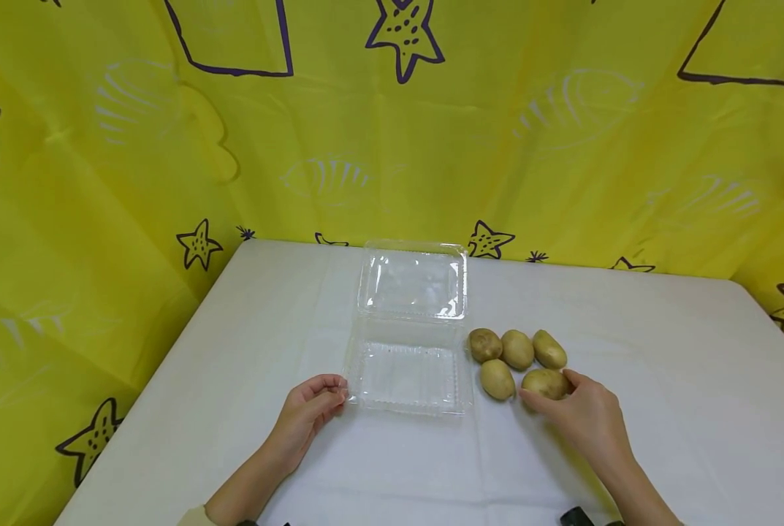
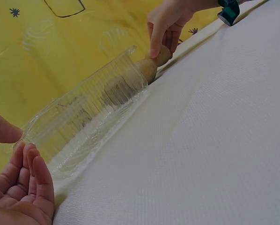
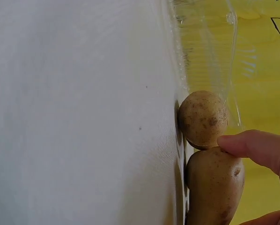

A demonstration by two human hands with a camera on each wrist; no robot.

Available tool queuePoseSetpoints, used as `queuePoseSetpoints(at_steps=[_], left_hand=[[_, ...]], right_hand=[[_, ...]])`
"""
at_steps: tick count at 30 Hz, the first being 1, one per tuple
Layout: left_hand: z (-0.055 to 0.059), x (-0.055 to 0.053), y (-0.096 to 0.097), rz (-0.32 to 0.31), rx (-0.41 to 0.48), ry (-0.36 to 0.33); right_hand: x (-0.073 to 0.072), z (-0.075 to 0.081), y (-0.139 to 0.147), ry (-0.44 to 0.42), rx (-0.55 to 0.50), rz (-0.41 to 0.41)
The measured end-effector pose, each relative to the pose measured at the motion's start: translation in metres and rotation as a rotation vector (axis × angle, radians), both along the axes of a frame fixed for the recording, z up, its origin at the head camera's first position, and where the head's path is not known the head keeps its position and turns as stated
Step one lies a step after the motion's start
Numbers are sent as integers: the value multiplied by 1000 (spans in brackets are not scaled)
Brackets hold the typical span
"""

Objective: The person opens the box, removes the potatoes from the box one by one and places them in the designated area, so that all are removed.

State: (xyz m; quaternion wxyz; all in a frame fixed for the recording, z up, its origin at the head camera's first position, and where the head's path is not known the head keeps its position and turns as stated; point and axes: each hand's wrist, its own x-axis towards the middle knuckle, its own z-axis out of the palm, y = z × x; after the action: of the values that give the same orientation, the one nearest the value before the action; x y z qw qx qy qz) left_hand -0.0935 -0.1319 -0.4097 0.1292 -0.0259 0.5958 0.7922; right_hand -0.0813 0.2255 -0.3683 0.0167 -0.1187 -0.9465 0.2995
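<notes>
A clear plastic clamshell container (image 1: 401, 409) lies unfolded on the table, its lid (image 1: 413, 283) laid back away from me. My left hand (image 1: 306, 418) pinches the container's left rim near the front corner, thumb above and fingers below in the left wrist view. To the right of the container, my right hand (image 1: 589, 418) holds a potato (image 1: 544, 383) between thumb and fingers at its two ends. Beside it sits another potato (image 3: 203, 119), close to the thumb tip in the right wrist view. Several potatoes (image 1: 517, 349) cluster there, the leftmost right at the container's edge.
A white cloth covers the table (image 1: 681, 351). Behind it and along the sides hangs a yellow curtain (image 1: 392, 146) with printed stars and fish. A dark band (image 2: 229, 11) is on the right wrist.
</notes>
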Motion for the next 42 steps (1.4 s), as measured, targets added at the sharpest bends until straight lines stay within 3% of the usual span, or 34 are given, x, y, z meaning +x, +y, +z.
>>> queuePoseSetpoints(at_steps=[13, 23, 31, 33, 37, 39, 42], left_hand=[[1, 0, 0, -3, 0, 0], [2, 1, -1, -5, -13, 2], [3, 1, -1, 3, -13, 2], [2, 1, 0, 9, -10, -2], [2, 0, 1, 13, 0, -4], [2, 0, 2, 10, 2, -6], [2, -1, 2, 10, 15, -21]], right_hand=[[-5, -4, 0, 22, 42, 19], [-6, -4, -1, -13, 51, 48], [5, 5, 2, -89, 67, 72], [12, 7, 5, -48, 56, 59], [29, 4, 15, 114, 4, 25], [38, 0, 19, 163, -75, 5], [45, -5, 26, 100, -298, 11]])
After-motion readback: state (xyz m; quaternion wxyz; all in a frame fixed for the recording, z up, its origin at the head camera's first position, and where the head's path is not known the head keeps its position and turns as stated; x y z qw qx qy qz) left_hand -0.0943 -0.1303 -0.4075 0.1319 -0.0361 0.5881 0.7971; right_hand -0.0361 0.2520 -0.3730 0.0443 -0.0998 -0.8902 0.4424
